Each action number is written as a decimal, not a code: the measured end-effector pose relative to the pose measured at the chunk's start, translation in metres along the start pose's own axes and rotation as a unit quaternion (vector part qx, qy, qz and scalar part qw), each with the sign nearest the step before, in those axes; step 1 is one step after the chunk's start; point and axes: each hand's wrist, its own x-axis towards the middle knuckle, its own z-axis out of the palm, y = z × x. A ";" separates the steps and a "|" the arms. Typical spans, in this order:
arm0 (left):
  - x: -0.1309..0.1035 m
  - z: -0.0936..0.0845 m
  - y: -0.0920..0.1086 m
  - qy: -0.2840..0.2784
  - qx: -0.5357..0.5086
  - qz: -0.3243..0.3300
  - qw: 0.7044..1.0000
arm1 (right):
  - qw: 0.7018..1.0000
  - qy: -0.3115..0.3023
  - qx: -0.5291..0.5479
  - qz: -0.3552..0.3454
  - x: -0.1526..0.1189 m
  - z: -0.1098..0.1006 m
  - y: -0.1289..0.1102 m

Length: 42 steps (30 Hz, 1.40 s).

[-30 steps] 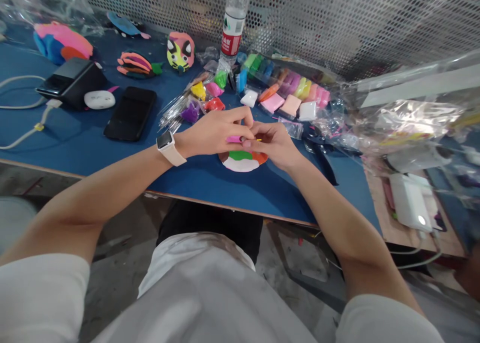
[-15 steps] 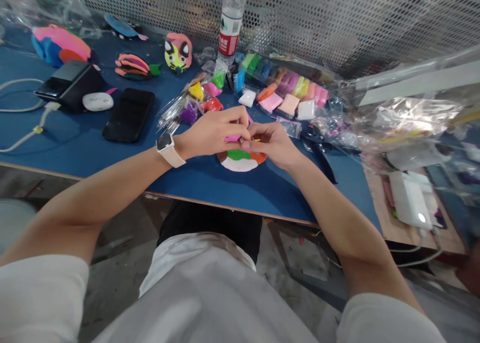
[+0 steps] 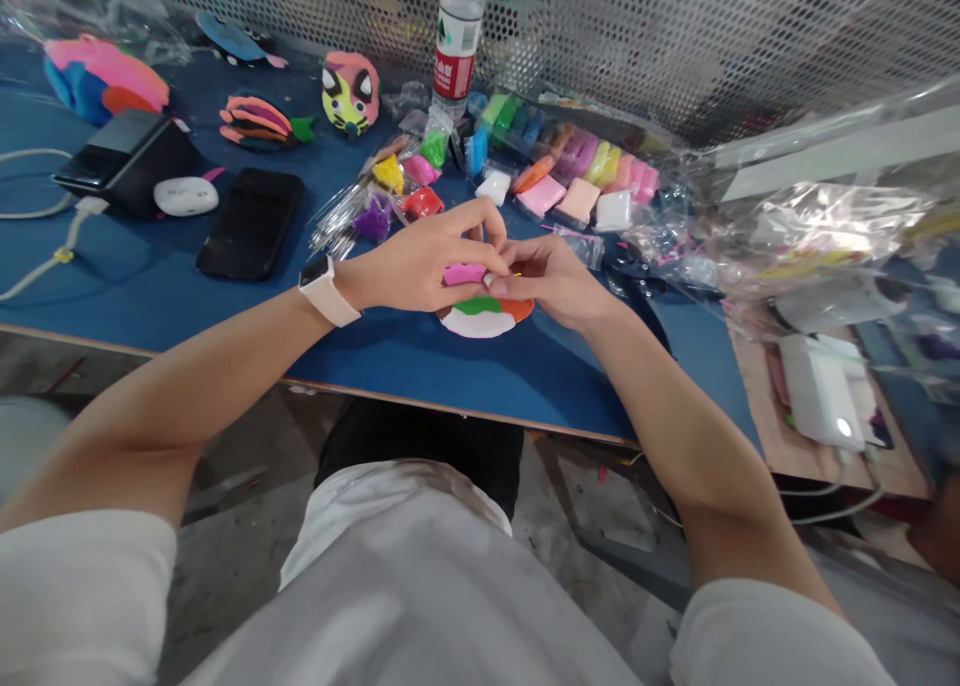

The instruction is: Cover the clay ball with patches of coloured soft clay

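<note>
A round, flat clay piece (image 3: 481, 323) in white, green, orange and pink lies on the blue table near its front edge, partly covered by my hands. My left hand (image 3: 439, 259) reaches over its left side, fingers bent and closed, with pink clay showing between them. From the right, my right hand (image 3: 559, 278) meets it, thumb and fingers pinched together above the piece. The fingertips of both hands touch or nearly touch. Whatever sits between them is too small and hidden to make out.
Wrapped clay blocks (image 3: 579, 212) and a water bottle (image 3: 456, 51) stand behind my hands. Left are a black phone (image 3: 250, 223), a white mouse (image 3: 186, 197) and painted-looking clay figures (image 3: 351, 94). Plastic bags and a white charger (image 3: 819, 391) lie right.
The view has shifted slightly. My left fingers have lifted and spread a little, and more of the pink clay shows. Both hands stay over the clay piece.
</note>
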 end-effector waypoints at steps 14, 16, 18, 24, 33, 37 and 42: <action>-0.001 0.002 -0.021 0.083 0.023 0.039 0.995 | 0.999 0.029 0.034 0.002 -0.001 0.008 -0.002; -0.001 0.002 -0.021 0.113 0.040 0.057 0.991 | 0.998 0.034 0.046 0.002 -0.001 0.011 -0.001; 0.000 0.002 -0.019 0.125 0.055 0.051 0.989 | 0.997 0.046 0.055 -0.007 -0.001 0.013 0.000; -0.001 0.001 -0.013 0.119 0.057 0.028 0.991 | 0.996 0.055 0.069 -0.005 -0.001 0.017 0.002; -0.003 0.006 -0.018 0.108 0.043 -0.004 0.993 | 0.995 0.069 0.074 -0.012 -0.001 0.022 0.000; -0.001 0.006 -0.015 0.145 0.067 0.020 0.987 | 0.994 0.075 0.077 -0.008 -0.001 0.021 0.001; 0.002 0.007 -0.009 0.176 0.072 0.100 0.977 | 0.993 0.092 0.074 -0.030 0.000 0.019 0.001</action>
